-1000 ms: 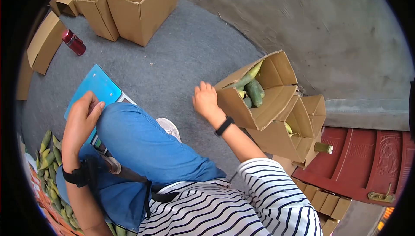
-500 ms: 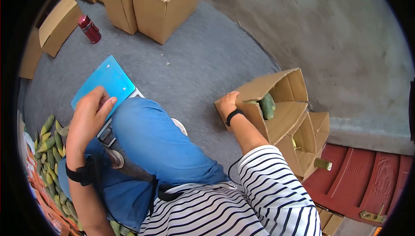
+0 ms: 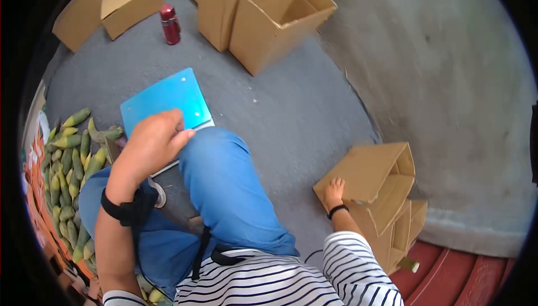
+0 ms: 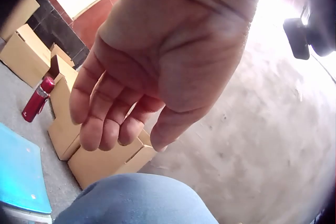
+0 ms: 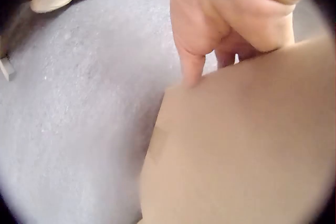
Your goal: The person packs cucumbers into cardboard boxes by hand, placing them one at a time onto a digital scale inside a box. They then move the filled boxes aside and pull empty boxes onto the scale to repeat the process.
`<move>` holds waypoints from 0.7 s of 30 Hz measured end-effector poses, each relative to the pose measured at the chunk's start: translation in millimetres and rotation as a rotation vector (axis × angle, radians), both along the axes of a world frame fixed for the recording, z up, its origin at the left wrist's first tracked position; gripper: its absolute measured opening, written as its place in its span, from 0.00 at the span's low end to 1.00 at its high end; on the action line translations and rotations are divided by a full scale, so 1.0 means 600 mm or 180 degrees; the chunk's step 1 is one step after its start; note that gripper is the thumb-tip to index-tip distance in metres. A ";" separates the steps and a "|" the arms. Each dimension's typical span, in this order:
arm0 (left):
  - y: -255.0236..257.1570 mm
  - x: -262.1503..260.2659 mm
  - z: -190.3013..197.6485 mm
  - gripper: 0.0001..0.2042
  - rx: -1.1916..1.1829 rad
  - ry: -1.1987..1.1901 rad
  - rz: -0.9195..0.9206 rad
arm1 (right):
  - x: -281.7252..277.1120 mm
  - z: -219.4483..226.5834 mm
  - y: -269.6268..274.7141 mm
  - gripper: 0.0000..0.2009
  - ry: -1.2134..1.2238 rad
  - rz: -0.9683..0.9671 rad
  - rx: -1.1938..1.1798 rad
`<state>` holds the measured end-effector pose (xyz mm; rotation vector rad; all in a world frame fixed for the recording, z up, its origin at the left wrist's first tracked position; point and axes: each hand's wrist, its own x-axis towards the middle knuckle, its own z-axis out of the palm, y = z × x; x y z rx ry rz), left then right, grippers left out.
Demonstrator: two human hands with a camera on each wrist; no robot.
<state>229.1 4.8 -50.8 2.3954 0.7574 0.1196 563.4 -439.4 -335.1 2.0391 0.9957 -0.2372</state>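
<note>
Right hand: I see the right hand (image 3: 334,190) low at my right side, against the near corner of the cardboard box (image 3: 367,171). In the right wrist view the right hand (image 5: 231,19) has its fingers (image 5: 193,66) curled down over the box (image 5: 247,145) at its edge, fingertips touching the cardboard; I read this as a grip on the box corner, though I cannot see how far the fingers wrap.
Box position: it lies on the grey floor mat (image 3: 280,110), tipped on its side, top panel facing the head camera, pressed against other open boxes (image 3: 400,230) behind it, by the red doorstep (image 3: 454,278). I cannot see its contents.
Left hand: the left hand (image 3: 154,143) hovers at my raised knee (image 3: 216,160) in blue jeans. From the left wrist view the left hand (image 4: 157,77) holds nothing, fingers (image 4: 100,113) loosely bent and close together, thumb apart.
Scale: blue-topped weighing platform (image 3: 165,99) on the mat, just beyond the left hand.
Produce: heap of green-yellow mangoes (image 3: 70,160) at my far left.
Other: red bottle (image 3: 169,24) standing near the empty cartons (image 3: 269,17) at the top of the mat.
</note>
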 end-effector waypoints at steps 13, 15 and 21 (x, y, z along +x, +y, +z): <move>-0.021 -0.023 0.006 0.14 0.0425 0.0284 -0.0152 | 0.033 0.263 0.583 0.15 0.1198 0.1155 0.3860; -0.030 -0.022 0.013 0.14 0.0320 0.0056 -0.0141 | 0.043 0.309 0.694 0.18 0.0969 0.1487 0.4147; -0.016 -0.030 0.019 0.14 0.0140 0.0150 -0.0158 | 0.092 0.277 0.844 0.17 0.0320 0.1177 0.3117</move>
